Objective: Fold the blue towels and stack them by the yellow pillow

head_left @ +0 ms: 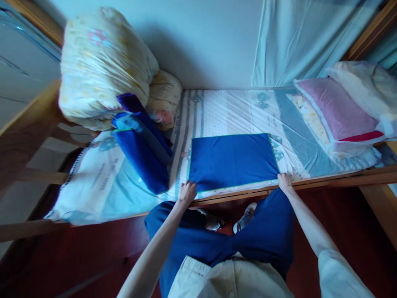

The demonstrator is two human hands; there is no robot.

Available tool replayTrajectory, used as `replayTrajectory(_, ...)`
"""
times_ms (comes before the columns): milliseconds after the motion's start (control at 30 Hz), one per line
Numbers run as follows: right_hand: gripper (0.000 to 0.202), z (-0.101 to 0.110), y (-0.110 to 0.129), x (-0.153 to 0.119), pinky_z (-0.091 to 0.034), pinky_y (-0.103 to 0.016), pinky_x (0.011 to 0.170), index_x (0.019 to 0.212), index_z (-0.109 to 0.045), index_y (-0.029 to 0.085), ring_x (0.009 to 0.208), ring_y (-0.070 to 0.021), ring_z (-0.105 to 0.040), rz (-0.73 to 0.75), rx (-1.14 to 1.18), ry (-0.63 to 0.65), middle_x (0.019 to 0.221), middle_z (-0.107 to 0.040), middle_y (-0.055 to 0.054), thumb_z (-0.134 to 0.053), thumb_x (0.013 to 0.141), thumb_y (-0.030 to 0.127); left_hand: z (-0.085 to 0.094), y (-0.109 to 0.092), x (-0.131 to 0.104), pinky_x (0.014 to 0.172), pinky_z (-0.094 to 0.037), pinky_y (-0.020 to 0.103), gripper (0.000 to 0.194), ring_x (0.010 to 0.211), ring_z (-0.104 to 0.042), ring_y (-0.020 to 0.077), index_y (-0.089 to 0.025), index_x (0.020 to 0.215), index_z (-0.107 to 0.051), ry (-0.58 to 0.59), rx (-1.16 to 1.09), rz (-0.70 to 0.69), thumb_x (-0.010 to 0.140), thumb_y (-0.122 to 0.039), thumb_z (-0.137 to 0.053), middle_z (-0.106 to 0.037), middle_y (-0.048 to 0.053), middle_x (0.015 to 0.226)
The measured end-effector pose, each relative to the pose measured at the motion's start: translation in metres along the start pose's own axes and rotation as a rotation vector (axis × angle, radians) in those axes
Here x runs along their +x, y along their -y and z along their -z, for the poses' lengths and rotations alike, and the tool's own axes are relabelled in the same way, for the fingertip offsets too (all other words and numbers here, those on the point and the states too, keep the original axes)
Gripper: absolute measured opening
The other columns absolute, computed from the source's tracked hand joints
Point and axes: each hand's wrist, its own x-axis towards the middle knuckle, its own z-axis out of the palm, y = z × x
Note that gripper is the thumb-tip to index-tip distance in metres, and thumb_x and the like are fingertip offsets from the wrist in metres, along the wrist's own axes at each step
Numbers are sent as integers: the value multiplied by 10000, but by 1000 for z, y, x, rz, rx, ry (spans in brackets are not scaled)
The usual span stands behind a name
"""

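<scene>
A blue cloth (234, 161) with thin green edging lies spread flat on the bed near its front edge. My left hand (187, 193) is closed on the near left corner of this cloth. At the near right corner, my right hand (284, 181) is likewise closed on the fabric. Left of the cloth, a bundle of folded blue cloths (144, 153) lies on the sheet. The fingertips of both hands are hidden beneath or behind the knuckles.
The bed has a patterned sheet (235, 111) and a wooden front rail (328, 182). A large bundled quilt (105, 66) stands at the left by the bed's wooden end frame (27, 136). Pink and white pillows (341, 107) are stacked at the right. A pale curtain (297, 41) hangs behind.
</scene>
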Motion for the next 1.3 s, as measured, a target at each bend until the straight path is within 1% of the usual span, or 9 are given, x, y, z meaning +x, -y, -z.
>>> replayTrajectory(133,462,-2,39,12,-431,-434,1089,1308,-672,115,1320,-312,-538,114,158,-156,1457,-570,-213,-473,896,48,-11,-46,32,1152,-378,507,525,1446,-422,328,-155,1428,-571,-224,-210,27,932,-229,-416,-478,178,1553)
replayTrajectory(267,539,-12,121,21,-340,-478,1211,1471,-522,88,1457,-300,-416,338,468,-271,1588,-432,-182,-442,939,109,-43,-83,47,1219,-279,563,586,1544,-265,317,-146,1531,-438,-312,-330,103,962,-262,-363,-362,179,1627)
replayTrajectory(467,534,-31,267,30,-268,-399,1277,1566,-398,181,1555,-190,-256,698,707,-261,1645,-362,-65,-358,1036,242,-77,-79,44,1227,-242,609,672,1562,-220,307,-204,1599,-310,-345,-394,115,935,-263,-396,-318,159,1652)
replayTrajectory(533,522,-37,295,36,-245,-414,1286,1548,-422,154,1560,-192,-240,744,695,-198,1642,-362,-77,-377,1034,233,-79,-75,44,1222,-241,621,678,1559,-225,319,-208,1600,-306,-329,-411,117,932,-277,-404,-324,158,1650)
replayTrajectory(600,511,-41,306,42,-234,-426,1287,1525,-449,123,1556,-198,-254,766,669,-143,1629,-382,-101,-395,1025,211,-79,-74,44,1223,-238,623,676,1560,-222,321,-211,1597,-313,-307,-423,121,932,-285,-408,-327,154,1649)
replayTrajectory(700,495,-46,295,51,-220,-421,1288,1514,-465,125,1545,-181,-282,772,629,-129,1609,-414,-101,-369,1034,205,-77,-76,44,1230,-229,614,665,1564,-209,316,-204,1590,-330,-291,-440,133,933,-275,-398,-306,147,1659)
replayTrajectory(800,496,-48,264,60,-203,-404,1291,1520,-457,125,1544,-168,-283,731,599,-170,1612,-410,-98,-335,1053,238,-73,-78,43,1230,-226,618,672,1563,-212,321,-207,1590,-331,-299,-453,139,925,-260,-403,-295,142,1664)
replayTrajectory(967,529,-47,199,73,-181,-383,1298,1546,-415,95,1551,-178,-265,573,548,-228,1618,-400,-111,-335,1053,270,-70,-79,43,1226,-237,621,689,1550,-255,318,-241,1588,-343,-323,-458,149,905,-252,-439,-338,124,1648)
replayTrajectory(1300,567,-66,67,95,-249,-455,1279,1591,-336,126,1546,-211,-283,315,414,-416,1627,-386,-118,-283,1055,303,-73,-82,45,1254,-188,573,618,1540,-277,323,-178,1516,-483,-456,-575,134,908,-282,-441,-364,135,1632)
